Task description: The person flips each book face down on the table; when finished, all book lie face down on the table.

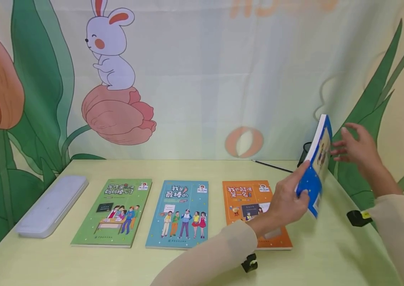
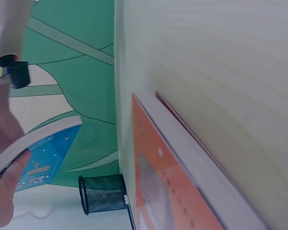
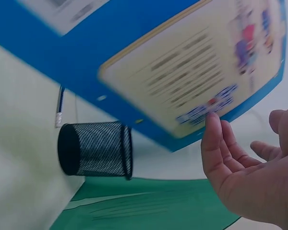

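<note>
Reader: Where is the blue paperback book relative to the fingers?

Author: It lies between the two hands, raised above the right side of the pale yellow tabletop. The left hand pinches its lower, near part, the thumb against the blue back cover and the other fingers on the opposite side. The book is tilted, its white page edges facing left.

Reader: And the right hand?

Author: It is just right of the back cover, its fingers spread and loosely bent, gripping nothing. In the right wrist view one fingertip overlaps the cover; whether it touches cannot be told.

Reader: What lies around them?

Author: Beyond the book, at the far right, is a black wire-mesh cylindrical cup, with a slender dark pencil lying to its left. To the left of the held book lies an orange illustrated book, partly hidden by the left arm. Farther left, in order, lie a teal illustrated book, a green illustrated book and a whitish oblong case with rounded corners.
</note>
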A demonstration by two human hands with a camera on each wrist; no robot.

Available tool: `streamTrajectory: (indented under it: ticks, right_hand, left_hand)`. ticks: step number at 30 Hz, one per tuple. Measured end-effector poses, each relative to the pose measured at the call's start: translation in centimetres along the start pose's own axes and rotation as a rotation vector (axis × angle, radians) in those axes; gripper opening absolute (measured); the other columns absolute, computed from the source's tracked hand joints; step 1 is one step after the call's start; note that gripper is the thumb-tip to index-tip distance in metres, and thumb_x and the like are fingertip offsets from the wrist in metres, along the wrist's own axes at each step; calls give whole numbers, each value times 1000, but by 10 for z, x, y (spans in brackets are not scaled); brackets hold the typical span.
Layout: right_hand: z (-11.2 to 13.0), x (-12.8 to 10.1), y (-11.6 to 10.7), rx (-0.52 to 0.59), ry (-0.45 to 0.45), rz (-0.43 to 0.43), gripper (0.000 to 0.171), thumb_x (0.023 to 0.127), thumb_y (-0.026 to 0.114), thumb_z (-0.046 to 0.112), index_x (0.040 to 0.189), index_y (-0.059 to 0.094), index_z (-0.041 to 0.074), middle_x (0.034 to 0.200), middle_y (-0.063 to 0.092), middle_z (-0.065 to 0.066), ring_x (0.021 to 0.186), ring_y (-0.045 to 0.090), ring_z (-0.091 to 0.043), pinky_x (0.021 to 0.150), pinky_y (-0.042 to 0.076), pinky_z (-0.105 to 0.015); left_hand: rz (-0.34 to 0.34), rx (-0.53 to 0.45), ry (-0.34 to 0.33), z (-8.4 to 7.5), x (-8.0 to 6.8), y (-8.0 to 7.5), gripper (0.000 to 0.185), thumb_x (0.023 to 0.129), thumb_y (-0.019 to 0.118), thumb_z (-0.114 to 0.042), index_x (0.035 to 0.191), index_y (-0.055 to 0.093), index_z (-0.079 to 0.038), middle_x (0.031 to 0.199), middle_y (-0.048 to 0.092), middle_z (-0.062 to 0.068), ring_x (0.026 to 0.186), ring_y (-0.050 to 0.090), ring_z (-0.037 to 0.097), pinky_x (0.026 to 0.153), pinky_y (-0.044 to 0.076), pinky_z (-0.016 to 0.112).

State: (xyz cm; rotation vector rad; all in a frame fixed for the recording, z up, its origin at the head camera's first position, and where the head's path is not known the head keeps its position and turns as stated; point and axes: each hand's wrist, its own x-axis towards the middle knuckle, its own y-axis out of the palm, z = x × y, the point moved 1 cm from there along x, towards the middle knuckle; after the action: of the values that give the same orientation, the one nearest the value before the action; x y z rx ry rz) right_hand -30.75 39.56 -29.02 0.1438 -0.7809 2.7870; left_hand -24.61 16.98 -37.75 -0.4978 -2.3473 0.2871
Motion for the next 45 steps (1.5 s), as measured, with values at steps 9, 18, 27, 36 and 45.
streamTrajectory:
  ticks: [9, 18, 27, 36, 45]
  right_hand:
    - [-31, 3, -2, -33, 46, 64, 76, 104, 34, 51, 159, 13, 3, 117, 60, -13, 77, 61, 9, 70, 57, -20]
    - [-59, 4, -6, 357, 93, 307, 75, 101, 48, 45, 162, 6, 31, 99, 64, 17, 86, 66, -1, 73, 58, -25]
    - [-65, 3, -5, 588, 137, 364, 51, 101, 54, 34, 148, 35, 33, 101, 66, 8, 87, 66, -11, 72, 58, -30]
    - [-68, 2, -4, 596, 183, 333, 56, 99, 59, 32, 149, 34, 32, 99, 66, 9, 85, 67, -11, 72, 59, -30]
    - [-69, 2, -11, 599, 192, 331, 75, 100, 60, 22, 160, 16, 32, 97, 71, 10, 86, 71, -11, 72, 59, -30]
  left_hand:
    - [-46, -138, -30, -11, 2, -2, 74, 98, 52, 4, 160, 23, -25, 158, 42, 6, 134, 55, 23, 93, 53, 22]
    - [-66, -233, -70, -20, 0, 1, 74, 99, 51, 3, 159, 22, -29, 160, 39, 0, 132, 56, 23, 88, 55, 23]
    - [-89, -303, -122, -20, -2, -1, 76, 97, 52, 5, 158, 24, -30, 158, 42, 1, 129, 59, 21, 85, 56, 21]
    - [-107, -289, -184, -14, -3, -2, 76, 97, 55, 3, 157, 28, -35, 156, 44, -4, 124, 62, 19, 81, 57, 21]
    - [-75, -231, -198, -9, 1, -6, 71, 96, 57, 3, 155, 35, -30, 159, 40, -4, 128, 56, 14, 86, 54, 18]
